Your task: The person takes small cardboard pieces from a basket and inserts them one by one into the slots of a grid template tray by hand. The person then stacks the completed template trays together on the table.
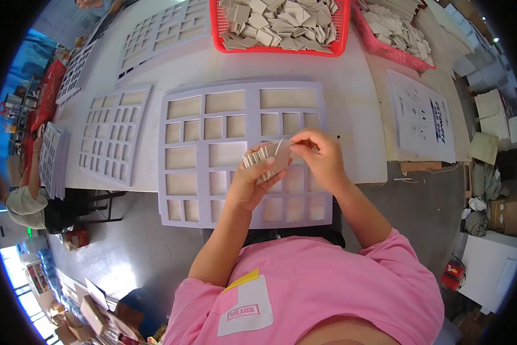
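Note:
A stack of small grey cardboard pieces [262,163] lies in my left hand [248,187], its fingers wrapped round the stack. My right hand [321,158] pinches the upper edge of the end piece [282,154], which leans away from the others. Both hands are over a lavender frame board [202,167] with many rectangular openings, lying flat on the white table [359,98]. The hands and the stack hide some of its middle openings.
A red basket [278,52] of grey pieces stands at the back, with a pink basket [396,56] to its right. More frame boards [116,133] lie left. A printed white board [422,118] lies right. A person's arm [35,167] shows far left.

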A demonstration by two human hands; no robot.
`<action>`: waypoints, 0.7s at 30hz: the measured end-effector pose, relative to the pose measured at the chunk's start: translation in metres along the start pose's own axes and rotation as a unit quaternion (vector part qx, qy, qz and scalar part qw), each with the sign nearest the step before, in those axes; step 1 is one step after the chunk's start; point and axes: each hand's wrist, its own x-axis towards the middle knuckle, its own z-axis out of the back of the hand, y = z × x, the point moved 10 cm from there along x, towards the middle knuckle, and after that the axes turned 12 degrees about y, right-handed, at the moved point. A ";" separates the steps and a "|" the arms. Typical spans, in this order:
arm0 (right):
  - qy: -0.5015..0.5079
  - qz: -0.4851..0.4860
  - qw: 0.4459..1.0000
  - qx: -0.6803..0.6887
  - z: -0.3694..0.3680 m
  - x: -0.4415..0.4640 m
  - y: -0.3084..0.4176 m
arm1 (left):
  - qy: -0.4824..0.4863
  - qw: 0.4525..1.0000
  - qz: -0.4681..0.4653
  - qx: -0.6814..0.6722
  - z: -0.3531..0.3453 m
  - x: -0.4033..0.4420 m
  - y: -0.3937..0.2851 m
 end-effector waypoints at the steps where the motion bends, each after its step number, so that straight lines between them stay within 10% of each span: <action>1: -0.002 -0.021 1.000 0.014 0.001 0.001 -0.001 | -0.001 1.000 -0.007 0.008 0.002 0.000 -0.001; 21: 0.007 -0.030 0.941 -0.336 0.002 0.009 -0.013 | -0.025 0.997 -0.065 0.025 0.024 -0.007 -0.029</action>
